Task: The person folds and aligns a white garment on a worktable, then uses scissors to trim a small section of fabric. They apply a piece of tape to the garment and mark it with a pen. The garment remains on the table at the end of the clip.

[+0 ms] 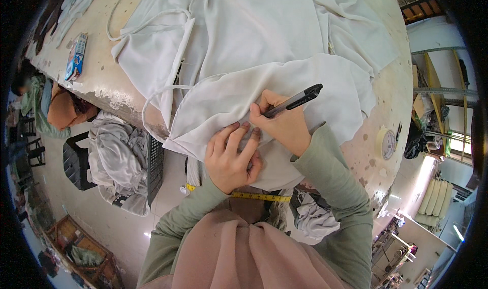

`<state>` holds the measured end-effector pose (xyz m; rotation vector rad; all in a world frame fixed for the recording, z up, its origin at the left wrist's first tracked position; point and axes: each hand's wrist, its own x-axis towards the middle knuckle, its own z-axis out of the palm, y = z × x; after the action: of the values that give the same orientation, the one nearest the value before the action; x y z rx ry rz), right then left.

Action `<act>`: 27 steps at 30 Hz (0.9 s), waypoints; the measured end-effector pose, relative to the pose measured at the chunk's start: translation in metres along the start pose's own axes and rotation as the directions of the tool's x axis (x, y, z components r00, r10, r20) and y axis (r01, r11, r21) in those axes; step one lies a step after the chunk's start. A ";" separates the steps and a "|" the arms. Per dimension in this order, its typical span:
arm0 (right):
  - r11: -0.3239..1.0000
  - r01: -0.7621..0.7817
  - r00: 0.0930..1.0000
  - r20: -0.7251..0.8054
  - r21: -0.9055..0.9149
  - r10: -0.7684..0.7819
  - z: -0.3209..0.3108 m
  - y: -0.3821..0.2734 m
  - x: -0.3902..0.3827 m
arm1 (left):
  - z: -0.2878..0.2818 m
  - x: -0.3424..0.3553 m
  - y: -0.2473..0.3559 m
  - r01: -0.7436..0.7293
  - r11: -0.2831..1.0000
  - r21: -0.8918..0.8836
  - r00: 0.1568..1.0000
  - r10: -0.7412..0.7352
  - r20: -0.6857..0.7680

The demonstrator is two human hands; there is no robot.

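Observation:
A pale grey-white garment of thin, smooth cloth is spread in folds over the table, with thin cloth straps trailing at its left. My right hand grips a black and clear pen whose lower end meets the cloth; the exact tip is hidden by my fingers. Just to the left and nearer to me, my left hand lies on the garment's near part with its fingers stretched and pressing down. A yellow tape measure hangs across below the table's near edge.
At the table's left lies a small blue and white box; at its right, a roll of tape. Beside the near left edge, a black crate stands with heaped grey cloth. More cloth lies under the near edge.

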<state>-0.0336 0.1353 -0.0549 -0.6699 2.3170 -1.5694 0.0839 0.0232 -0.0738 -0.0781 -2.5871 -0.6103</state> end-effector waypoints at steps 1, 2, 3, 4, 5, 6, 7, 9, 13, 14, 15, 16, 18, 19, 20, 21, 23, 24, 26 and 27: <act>1.000 -0.002 1.000 -0.002 -0.010 0.002 0.000 0.000 0.000 | 0.000 0.000 0.000 -0.003 1.000 0.001 1.000 0.003 -0.003; 1.000 -0.006 1.000 0.000 -0.003 0.006 0.000 0.001 0.000 | 0.000 0.000 0.000 -0.002 1.000 0.000 1.000 0.002 -0.005; 1.000 -0.010 1.000 0.002 0.003 0.010 0.000 0.002 0.001 | 0.001 0.000 0.000 0.002 1.000 -0.005 1.000 -0.002 -0.011; 1.000 -0.008 1.000 0.010 0.011 0.008 0.001 0.002 0.000 | 0.001 0.000 0.000 -0.002 1.000 -0.003 1.000 0.002 -0.015; 1.000 -0.001 1.000 0.003 -0.004 0.001 0.001 0.003 0.000 | 0.001 0.000 0.000 -0.004 1.000 -0.003 1.000 0.004 -0.023; 1.000 0.012 1.000 0.001 -0.017 -0.012 0.002 0.003 0.000 | 0.002 0.001 0.000 -0.003 1.000 -0.006 1.000 0.003 -0.027; 0.999 0.028 1.000 -0.010 -0.028 -0.028 0.002 0.004 0.000 | 0.002 0.001 0.000 -0.005 1.000 -0.003 1.000 0.005 -0.029; 0.997 0.041 0.998 -0.039 -0.060 -0.044 0.003 0.004 0.000 | 0.002 0.000 0.000 0.000 1.000 -0.005 1.000 0.000 -0.029; 0.997 0.049 0.997 -0.062 -0.064 -0.053 0.004 0.004 0.001 | 0.001 0.000 0.001 0.000 1.000 -0.001 1.000 0.000 -0.022; 0.995 0.059 0.996 -0.060 -0.078 -0.064 0.004 0.004 0.002 | 0.001 0.000 0.001 0.000 1.000 0.001 1.000 0.000 -0.018; 0.993 0.071 0.995 -0.063 -0.094 -0.077 0.003 0.004 0.002 | 0.001 0.000 0.001 0.005 1.000 0.000 1.000 -0.005 -0.012; 0.991 0.085 0.994 -0.063 -0.106 -0.092 0.003 0.003 0.002 | 0.001 0.000 0.001 0.000 1.000 0.002 1.000 0.000 -0.013; 0.998 0.036 0.998 -0.045 -0.049 -0.038 0.002 0.002 0.001 | 0.001 0.000 0.000 -0.002 1.000 -0.004 1.000 0.002 -0.014; 1.000 0.014 0.999 -0.034 -0.019 -0.014 0.002 0.002 0.001 | 0.001 0.000 0.000 -0.009 1.000 0.005 1.000 0.009 -0.011; 0.999 0.026 0.999 -0.043 -0.042 -0.027 0.001 0.001 0.001 | 0.001 0.000 0.000 -0.013 1.000 0.009 1.000 0.013 -0.011; 0.997 0.037 0.998 -0.051 -0.065 -0.040 0.001 0.001 0.001 | 0.001 0.001 0.000 -0.013 1.000 0.009 1.000 0.014 -0.014; 0.999 0.010 0.998 -0.066 -0.030 -0.012 0.001 0.001 0.001 | 0.000 0.001 0.001 -0.005 1.000 0.019 1.000 0.005 -0.004; 0.999 -0.028 0.997 -0.072 0.028 0.030 0.001 0.002 0.002 | 0.000 0.001 0.001 0.001 1.000 0.021 1.000 -0.001 0.000; 0.994 -0.067 0.995 -0.066 0.083 0.073 0.001 0.002 0.002 | 0.000 0.001 0.002 0.010 1.000 0.025 1.000 -0.010 0.011; 0.995 -0.067 0.996 -0.056 0.078 0.072 0.001 0.002 0.002 | 0.000 0.001 0.002 0.015 1.000 0.022 1.000 -0.015 0.013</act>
<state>-0.0352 0.1341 -0.0575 -0.5262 2.2824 -1.6581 0.0830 0.0252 -0.0722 -0.0558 -2.6085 -0.5882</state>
